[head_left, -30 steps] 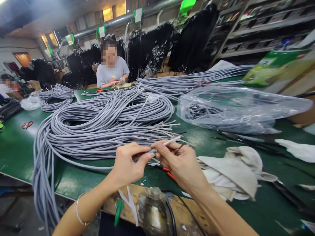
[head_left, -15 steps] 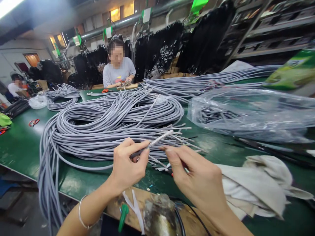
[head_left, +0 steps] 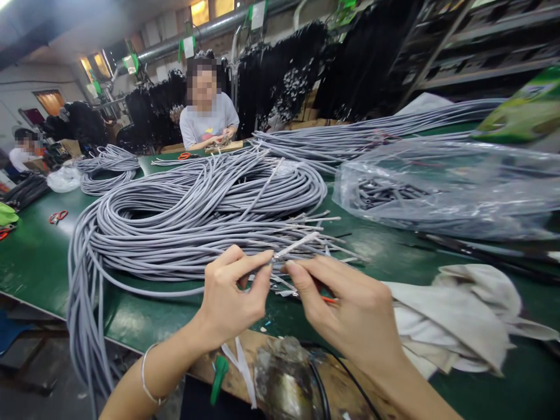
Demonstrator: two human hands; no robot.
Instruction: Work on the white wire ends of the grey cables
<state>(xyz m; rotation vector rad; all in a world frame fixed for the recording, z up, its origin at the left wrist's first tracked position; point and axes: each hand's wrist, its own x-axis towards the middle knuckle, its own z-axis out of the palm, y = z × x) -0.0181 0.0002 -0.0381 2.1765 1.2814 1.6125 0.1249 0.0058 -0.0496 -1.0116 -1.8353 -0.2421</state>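
Nearest, below the fingers: a wooden board (head_left: pixel 245 356) at the near edge of the green table (head_left: pixel 35 262), and a thin bracelet (head_left: pixel 146 382) on the left wrist.

Left hand (head_left: pixel 227 297): thumb and forefinger pinched shut on a cable end (head_left: pixel 292 247). Its pale stripped tip sticks out up and to the right of the fingertips. Same grip as half a second ago.

Right hand (head_left: pixel 350 315): fingers loosely stretched, closed on nothing that shows. Its forefinger tip now sits just beside the left fingertips, under the cable end. Half a second ago a clear gap lay between the hands; a second ago both pinched the cable together.

Under the right fingers, an orange-handled tool (head_left: pixel 329 300) lies on the table. Right of that hand, a crumpled white cloth (head_left: pixel 455 315).

Beyond the fingertips, the grey cable coil (head_left: pixel 196 210), cut ends fanned toward the hands. Farther right, a clear plastic bag (head_left: pixel 437 192) of dark pieces. Far left, red scissors (head_left: pixel 56 217). At the far side a co-worker (head_left: pixel 207 116) sits, hands on a small board.
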